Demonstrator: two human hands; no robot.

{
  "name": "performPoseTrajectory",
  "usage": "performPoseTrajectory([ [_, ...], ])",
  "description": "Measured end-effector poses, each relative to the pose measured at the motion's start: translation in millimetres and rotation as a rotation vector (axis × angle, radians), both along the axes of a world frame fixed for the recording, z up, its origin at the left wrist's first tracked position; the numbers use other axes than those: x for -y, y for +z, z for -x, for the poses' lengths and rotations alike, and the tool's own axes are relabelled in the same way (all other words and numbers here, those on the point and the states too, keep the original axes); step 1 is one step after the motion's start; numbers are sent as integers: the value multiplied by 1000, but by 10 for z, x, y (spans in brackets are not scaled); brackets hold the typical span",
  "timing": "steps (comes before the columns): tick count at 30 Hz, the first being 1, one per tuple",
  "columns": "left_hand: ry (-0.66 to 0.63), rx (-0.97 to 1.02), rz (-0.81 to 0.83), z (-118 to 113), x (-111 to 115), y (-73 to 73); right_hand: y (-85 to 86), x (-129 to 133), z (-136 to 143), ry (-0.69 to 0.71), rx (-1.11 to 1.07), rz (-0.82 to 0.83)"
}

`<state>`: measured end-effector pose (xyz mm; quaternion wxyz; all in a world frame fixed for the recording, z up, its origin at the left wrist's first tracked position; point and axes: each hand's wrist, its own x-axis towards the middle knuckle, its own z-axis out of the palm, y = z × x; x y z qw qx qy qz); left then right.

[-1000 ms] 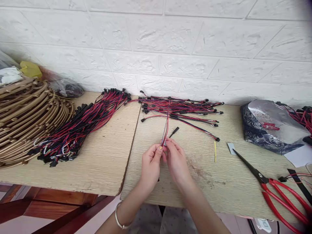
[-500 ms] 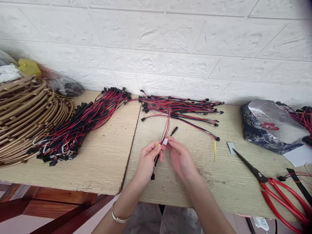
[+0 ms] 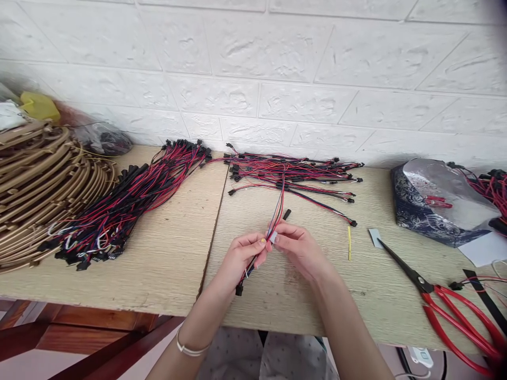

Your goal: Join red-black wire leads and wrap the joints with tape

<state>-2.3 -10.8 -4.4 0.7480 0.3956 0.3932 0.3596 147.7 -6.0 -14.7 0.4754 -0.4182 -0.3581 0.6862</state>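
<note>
My left hand (image 3: pixel 243 255) pinches a wire harness (image 3: pixel 279 206) of red, black and bluish-grey wires. Its black connector (image 3: pixel 239 290) sticks out below that hand, and the wires run up toward the bundle by the wall. My right hand (image 3: pixel 299 249) is closed on a small white tag (image 3: pixel 273 237), which lies against the wires between the fingertips of both hands. A black connector end (image 3: pixel 287 214) pokes out just beyond the right fingers. How the tag sits around the wires is partly hidden by the fingers.
Wire bundles lie by the wall (image 3: pixel 293 168) and at left (image 3: pixel 130 211), beside stacked bamboo-like hoops (image 3: pixel 51 184). Right of my hands are a yellow strip (image 3: pixel 349 243), another white tag (image 3: pixel 374 238), red-handled scissors (image 3: pixel 439 295) and a patterned bag (image 3: pixel 423 211). A seam splits the tabletop.
My right hand has turned inward, its fingers now closer over the tag. The lower connector has swung slightly left and down, and the upper wires lean further right.
</note>
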Motion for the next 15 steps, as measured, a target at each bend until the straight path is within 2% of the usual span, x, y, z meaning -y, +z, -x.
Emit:
performPoseTrajectory([
  [15,15,-111,-36,-22,5,20,3,23,21,-6,67,-82],
])
